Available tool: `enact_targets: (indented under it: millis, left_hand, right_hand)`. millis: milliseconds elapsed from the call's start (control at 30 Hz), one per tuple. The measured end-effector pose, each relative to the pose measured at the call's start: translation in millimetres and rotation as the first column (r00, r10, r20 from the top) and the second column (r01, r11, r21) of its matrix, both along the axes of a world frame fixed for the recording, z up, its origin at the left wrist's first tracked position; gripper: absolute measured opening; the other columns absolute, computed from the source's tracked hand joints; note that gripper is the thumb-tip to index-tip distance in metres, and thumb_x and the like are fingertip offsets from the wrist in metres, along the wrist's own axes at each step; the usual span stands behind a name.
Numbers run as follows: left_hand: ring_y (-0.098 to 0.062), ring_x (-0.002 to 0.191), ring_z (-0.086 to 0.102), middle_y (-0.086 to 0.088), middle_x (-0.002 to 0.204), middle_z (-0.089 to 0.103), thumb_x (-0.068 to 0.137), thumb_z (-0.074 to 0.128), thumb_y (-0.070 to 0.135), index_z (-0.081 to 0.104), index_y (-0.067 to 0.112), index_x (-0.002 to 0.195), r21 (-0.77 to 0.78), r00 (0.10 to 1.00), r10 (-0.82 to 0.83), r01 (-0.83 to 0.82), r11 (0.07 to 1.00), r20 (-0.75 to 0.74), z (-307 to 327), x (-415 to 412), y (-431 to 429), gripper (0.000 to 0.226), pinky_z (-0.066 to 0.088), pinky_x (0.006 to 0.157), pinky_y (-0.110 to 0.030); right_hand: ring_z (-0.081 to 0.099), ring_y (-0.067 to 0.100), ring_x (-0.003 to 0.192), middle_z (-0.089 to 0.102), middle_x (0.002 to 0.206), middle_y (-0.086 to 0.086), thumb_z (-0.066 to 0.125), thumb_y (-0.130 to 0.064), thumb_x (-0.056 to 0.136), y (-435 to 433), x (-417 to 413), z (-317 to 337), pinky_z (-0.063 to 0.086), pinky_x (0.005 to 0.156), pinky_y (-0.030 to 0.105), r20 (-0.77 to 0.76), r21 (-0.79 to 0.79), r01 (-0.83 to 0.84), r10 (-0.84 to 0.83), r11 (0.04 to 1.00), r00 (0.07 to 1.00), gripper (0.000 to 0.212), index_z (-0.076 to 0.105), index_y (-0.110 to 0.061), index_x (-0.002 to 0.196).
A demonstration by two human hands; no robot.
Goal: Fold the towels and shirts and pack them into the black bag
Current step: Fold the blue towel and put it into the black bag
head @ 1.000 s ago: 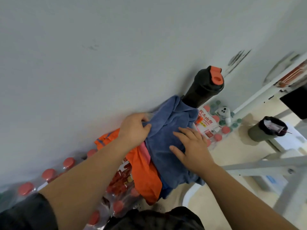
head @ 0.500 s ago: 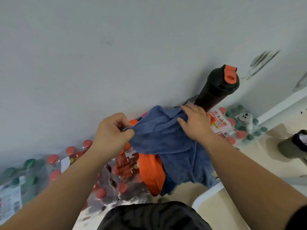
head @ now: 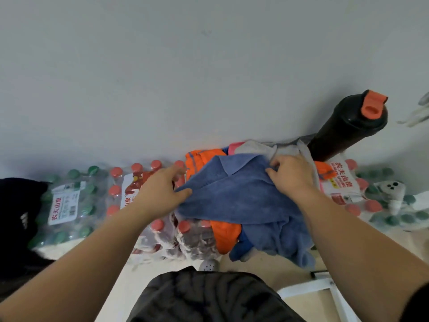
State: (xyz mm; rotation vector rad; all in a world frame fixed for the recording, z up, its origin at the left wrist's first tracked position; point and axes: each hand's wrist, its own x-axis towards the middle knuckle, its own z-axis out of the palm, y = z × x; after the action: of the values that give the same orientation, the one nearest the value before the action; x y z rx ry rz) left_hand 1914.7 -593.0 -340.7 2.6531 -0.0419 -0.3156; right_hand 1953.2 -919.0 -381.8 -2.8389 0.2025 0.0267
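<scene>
A blue towel [head: 241, 196] lies spread over a heap of cloth on top of shrink-wrapped bottle packs by the wall. My left hand [head: 162, 189] pinches its left edge. My right hand [head: 290, 175] grips its upper right part, where a grey cloth [head: 257, 146] shows behind. An orange garment [head: 204, 156] sticks out above and below the towel. A black bag [head: 16, 219] with a white logo sits at the far left edge, partly out of frame.
Packs of water bottles with red caps [head: 130, 189] and green caps [head: 69, 201] line the wall. A tall black bottle with an orange lid [head: 348, 126] stands at the right. A white frame [head: 325, 289] lies on the floor at lower right.
The view swung left, bringing the green-capped pack and black bag into sight. My hands have drawn the blue towel wider across the heap, uncovering the grey cloth behind.
</scene>
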Motion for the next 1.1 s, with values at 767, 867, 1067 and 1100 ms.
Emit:
enact_targets:
  millis: [767, 867, 1067, 1100]
  left_hand:
    - [-0.010, 0.059, 0.049, 0.003, 0.062, 0.056, 0.095, 0.062, 0.018, 0.061, 0.027, 0.084, -0.380, 0.965, -0.210, 0.256, 0.889, 0.159, 68, -54, 1, 0.014, 0.041, 0.059, -0.033]
    - [-0.006, 0.058, 0.051, 0.013, 0.062, 0.059, 0.092, 0.064, 0.015, 0.063, 0.028, 0.083, -0.357, 0.973, -0.174, 0.218, 0.908, 0.151, 72, -72, 50, 0.016, 0.042, 0.059, -0.030]
    - [-0.001, 0.058, 0.053, 0.012, 0.064, 0.063, 0.093, 0.063, 0.016, 0.065, 0.024, 0.083, -0.371, 0.977, 0.038, 0.043, 0.928, 0.208, 82, -106, 151, 0.012, 0.040, 0.058, -0.018]
    - [-0.003, 0.060, 0.054, 0.010, 0.066, 0.064, 0.093, 0.063, 0.018, 0.065, 0.024, 0.083, -0.361, 0.975, 0.067, 0.014, 0.932, 0.210, 82, -111, 164, 0.012, 0.040, 0.058, -0.019]
  right_hand:
    - [0.052, 0.002, 0.057, 0.063, 0.064, -0.004, 0.087, -0.013, 0.072, 97, -102, 86, 0.044, 0.056, 0.022, 0.221, 0.625, -0.346, 0.267, 0.700, 0.938, 0.025, 0.064, -0.023, 0.075]
    - [0.052, 0.001, 0.057, 0.062, 0.062, -0.012, 0.089, -0.011, 0.070, 126, -115, 90, 0.042, 0.056, 0.018, 0.189, 0.644, -0.354, 0.307, 0.678, 0.933, 0.024, 0.067, -0.014, 0.078]
    - [0.058, 0.006, 0.063, 0.065, 0.067, -0.005, 0.084, -0.007, 0.076, 189, -145, 89, 0.049, 0.061, 0.021, 0.077, 0.758, -0.262, 0.317, 0.597, 0.945, 0.016, 0.068, -0.007, 0.080]
    - [0.058, 0.007, 0.064, 0.065, 0.068, -0.002, 0.083, -0.007, 0.077, 198, -149, 87, 0.048, 0.061, 0.023, 0.064, 0.767, -0.248, 0.313, 0.592, 0.947, 0.015, 0.069, -0.008, 0.080]
